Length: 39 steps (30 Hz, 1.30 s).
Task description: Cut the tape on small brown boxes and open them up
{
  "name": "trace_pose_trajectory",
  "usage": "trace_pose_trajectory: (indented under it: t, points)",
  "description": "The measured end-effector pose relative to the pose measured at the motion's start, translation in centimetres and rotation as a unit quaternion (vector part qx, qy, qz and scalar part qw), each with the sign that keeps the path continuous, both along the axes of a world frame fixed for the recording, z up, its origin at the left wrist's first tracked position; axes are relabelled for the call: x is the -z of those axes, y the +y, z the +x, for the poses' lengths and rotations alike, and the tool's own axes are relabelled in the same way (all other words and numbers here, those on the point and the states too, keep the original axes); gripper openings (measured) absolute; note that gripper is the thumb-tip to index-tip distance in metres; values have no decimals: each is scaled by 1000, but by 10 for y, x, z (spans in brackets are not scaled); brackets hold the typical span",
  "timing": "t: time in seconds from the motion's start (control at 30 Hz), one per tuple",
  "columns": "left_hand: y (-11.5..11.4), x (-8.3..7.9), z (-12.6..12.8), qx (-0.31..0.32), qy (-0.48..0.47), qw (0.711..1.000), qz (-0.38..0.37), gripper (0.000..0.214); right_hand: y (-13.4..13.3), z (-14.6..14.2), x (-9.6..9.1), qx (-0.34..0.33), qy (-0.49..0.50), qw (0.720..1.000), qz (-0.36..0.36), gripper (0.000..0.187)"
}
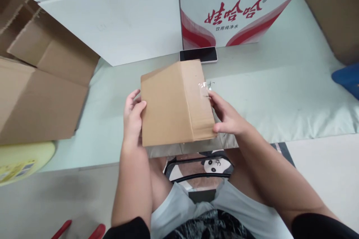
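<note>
Both hands grip a small brown cardboard box (174,104): the left hand (133,119) is clamped on its left edge, the right hand (227,117) on its right side, just below a scrap of clear tape (203,86). The box is held tilted above a pale green worktop (280,97). Just behind the box lies a dark-screened phone (198,54); farther behind stands a white carton with red lettering (232,11), and to the box's left an open brown carton (36,93).

Bare forearms on both sides, left hand (132,117) and right hand (227,117) bare as well. Black short sleeves: left sleeve (129,231), right sleeve (316,226), both plain. Lower down, pale grey shorts (179,209), loose fit, w/ a black top (210,226) hanging over them, whitish streaky print across the hem.
</note>
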State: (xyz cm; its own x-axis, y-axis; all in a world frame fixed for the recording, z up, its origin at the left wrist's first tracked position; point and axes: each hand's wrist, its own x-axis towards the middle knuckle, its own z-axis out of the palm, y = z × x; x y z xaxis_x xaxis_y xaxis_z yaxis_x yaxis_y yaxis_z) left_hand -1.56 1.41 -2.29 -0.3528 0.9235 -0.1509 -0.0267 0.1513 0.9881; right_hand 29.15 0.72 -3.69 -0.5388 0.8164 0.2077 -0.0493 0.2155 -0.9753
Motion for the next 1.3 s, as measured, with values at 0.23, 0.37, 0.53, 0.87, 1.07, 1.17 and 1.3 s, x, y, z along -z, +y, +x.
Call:
trace_pose_trajectory:
  t: [0.23,0.37,0.53,0.87,1.07,1.17,1.3]
  points:
    - [1,3,-6,-1,22,999,35,51,-15,0,-19,-34,-118,990,63,99]
    - [0,4,2,30,31,997,61,48,-21,-10,-17,-43,-227,965,120,76]
    - [1,7,2,26,30,996,82,48,-21,-18,-11,44,-242,961,127,67]
    - [0,7,-14,83,58,987,122,25,-16,1,-18,81,4,995,56,58]
    - [-5,4,-4,216,37,964,151,30,5,7,-3,336,-83,937,52,16]
    - [-7,3,1,254,27,956,144,23,13,11,6,336,-98,936,48,40]
    - [-9,2,2,249,35,958,137,16,13,15,0,230,-180,956,24,59]
